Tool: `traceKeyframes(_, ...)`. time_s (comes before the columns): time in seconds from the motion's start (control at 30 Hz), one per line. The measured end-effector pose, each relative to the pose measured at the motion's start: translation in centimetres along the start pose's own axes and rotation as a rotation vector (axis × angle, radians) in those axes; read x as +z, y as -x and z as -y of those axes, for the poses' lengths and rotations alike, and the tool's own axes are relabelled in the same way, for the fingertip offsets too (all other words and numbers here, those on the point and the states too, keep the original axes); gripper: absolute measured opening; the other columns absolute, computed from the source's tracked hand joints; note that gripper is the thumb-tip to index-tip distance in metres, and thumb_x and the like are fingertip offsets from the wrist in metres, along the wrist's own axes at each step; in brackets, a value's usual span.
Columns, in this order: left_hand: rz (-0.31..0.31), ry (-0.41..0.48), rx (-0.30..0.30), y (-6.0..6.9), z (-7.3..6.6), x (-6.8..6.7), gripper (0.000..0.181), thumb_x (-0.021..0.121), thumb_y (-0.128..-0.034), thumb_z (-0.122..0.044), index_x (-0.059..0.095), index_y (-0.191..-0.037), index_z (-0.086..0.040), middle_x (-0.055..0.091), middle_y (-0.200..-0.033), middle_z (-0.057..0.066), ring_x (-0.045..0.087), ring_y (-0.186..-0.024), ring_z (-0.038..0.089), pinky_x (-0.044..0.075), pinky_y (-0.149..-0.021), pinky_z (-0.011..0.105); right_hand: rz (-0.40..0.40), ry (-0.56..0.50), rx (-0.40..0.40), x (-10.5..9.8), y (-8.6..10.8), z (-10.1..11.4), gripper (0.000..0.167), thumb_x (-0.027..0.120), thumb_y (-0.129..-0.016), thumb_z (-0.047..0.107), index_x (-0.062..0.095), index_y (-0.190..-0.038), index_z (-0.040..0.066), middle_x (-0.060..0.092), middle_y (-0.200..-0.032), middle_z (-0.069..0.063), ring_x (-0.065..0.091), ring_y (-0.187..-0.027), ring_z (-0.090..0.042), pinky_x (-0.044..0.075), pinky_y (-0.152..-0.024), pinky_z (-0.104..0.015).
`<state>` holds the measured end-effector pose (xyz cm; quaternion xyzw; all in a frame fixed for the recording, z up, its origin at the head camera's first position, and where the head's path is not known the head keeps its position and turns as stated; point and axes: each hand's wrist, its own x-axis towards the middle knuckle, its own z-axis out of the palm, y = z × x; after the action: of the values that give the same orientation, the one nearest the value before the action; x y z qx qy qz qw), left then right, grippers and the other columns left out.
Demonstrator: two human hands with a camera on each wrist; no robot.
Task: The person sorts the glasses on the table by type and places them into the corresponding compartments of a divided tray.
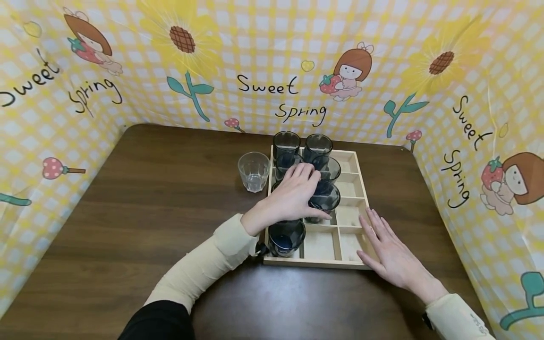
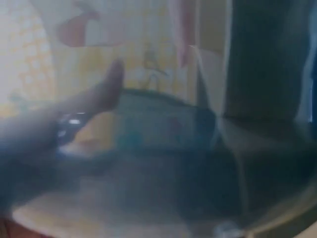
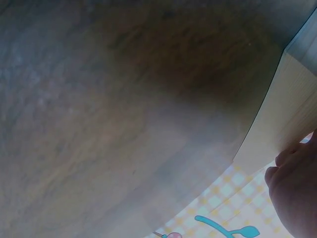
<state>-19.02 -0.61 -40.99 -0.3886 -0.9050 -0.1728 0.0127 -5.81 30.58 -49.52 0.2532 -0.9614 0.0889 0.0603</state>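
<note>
In the head view a shallow wooden compartment tray [image 1: 314, 263] holds several dark tinted glasses. My left hand [image 1: 291, 193] reaches over it, thumb and fingers around a dark glass [image 1: 326, 197] in the middle column. Part of that glass and whatever lies beneath the palm are hidden. Close below the left wrist stands another dark glass [image 1: 286, 237] in the front left compartment. My right hand [image 1: 393, 255] has straight fingers touching the tray's right edge. Dark glass fills the blurred left wrist view. The right wrist view shows the right hand [image 3: 294, 186] beside the tray's side.
A clear faceted glass [image 1: 254, 172] stands on the brown table [image 1: 170, 198], left of the tray. Two dark glasses, one at back left [image 1: 286, 144] and another beside it [image 1: 318, 146], occupy the tray's far row. A yellow checked cloth [image 1: 263, 56] encloses the table's back and sides.
</note>
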Motion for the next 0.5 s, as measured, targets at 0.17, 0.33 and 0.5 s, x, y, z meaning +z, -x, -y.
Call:
traceKeyframes(0.17, 0.015, 0.178, 0.035, 1.2, 1.2, -2.1, 0.088, 0.079, -0.0962, -0.061, 0.052, -0.16, -0.008, 0.037, -0.174, 0.022, 0.016, -0.172, 0.041, 0.017, -0.139, 0.06, -0.009, -0.005, -0.008, 0.2, 0.3, 0.0, 0.089, 0.069, -0.107, 0.042, 0.027, -0.173, 0.001, 0.02, -0.181, -0.03, 0.018, -0.173, -0.033, -0.006, -0.138, -0.02)
traceKeyframes(0.33, -0.128, 0.27, 0.009, 3.3, 4.3, -4.6, 0.088, 0.08, -0.0998, -0.049, 0.04, -0.17, -0.014, 0.03, -0.18, 0.016, 0.01, -0.174, 0.034, 0.02, -0.138, 0.062, -0.016, -0.004, -0.01, 0.3, 0.1, -0.1, 0.088, 0.067, -0.107, 0.042, 0.026, -0.173, 0.001, 0.017, -0.182, -0.029, 0.015, -0.174, -0.031, -0.005, -0.138, -0.021)
traceKeyframes(0.5, -0.197, 0.254, -0.069, 5.8, 8.5, -5.6, 0.096, 0.083, -0.0994, -0.041, 0.029, -0.175, -0.016, 0.025, -0.181, 0.015, 0.008, -0.175, 0.033, 0.021, -0.138, 0.062, -0.008, -0.005, -0.007, 0.2, 0.0, -0.2, 0.089, 0.068, -0.107, 0.042, 0.026, -0.173, 0.001, 0.016, -0.182, -0.028, 0.012, -0.174, -0.028, -0.005, -0.138, -0.021)
